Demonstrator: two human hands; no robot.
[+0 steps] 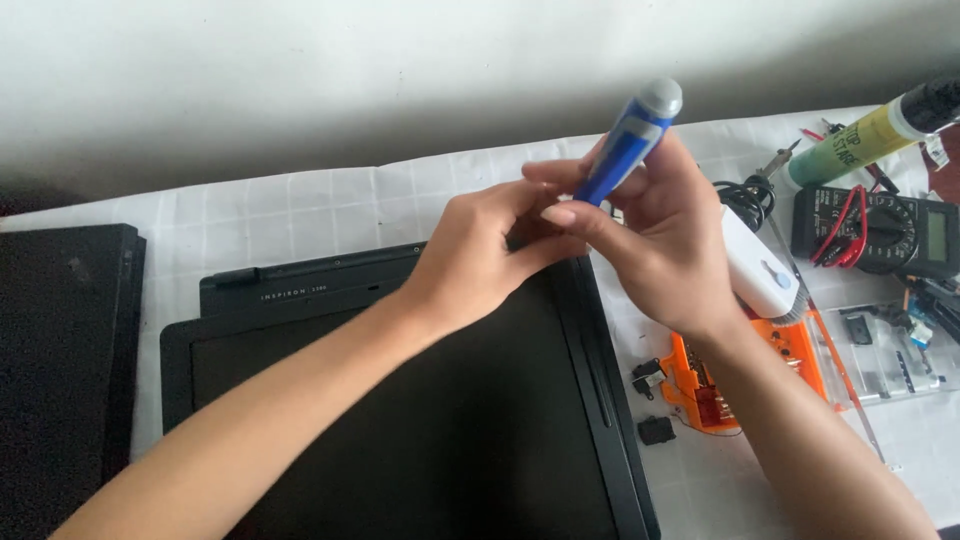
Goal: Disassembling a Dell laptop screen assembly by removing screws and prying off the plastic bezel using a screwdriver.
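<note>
Holding a blue screwdriver [628, 140] with a grey cap, we have both hands raised above the far edge of a black laptop [440, 420] that lies flat on the tabletop [300, 210]. Our right hand [665, 235] wraps the lower part of the handle, so the tool tilts up and to the right, with the grey cap at the top. Our left hand [480, 260] comes in from the left, its fingertips pinched together at the lower end of the handle, touching the right hand's thumb. The tip of the tool is hidden between the fingers, so we cannot tell what sits there.

A white checked cloth covers the tabletop. At the left edge lies a second black slab [60, 370], close beside the laptop. Under our right wrist sits an orange bit case [700, 385], partly hidden by the arm, with two small black parts [652, 405] just beside it on the cloth. A white device [757, 265] lies past our right hand, touching the orange case's far side. Farther right are a black multimeter [880, 230] with red leads, a yellow-green tube [860, 140] tilted above it, and a clear plastic tray [890, 355] near the right edge.
</note>
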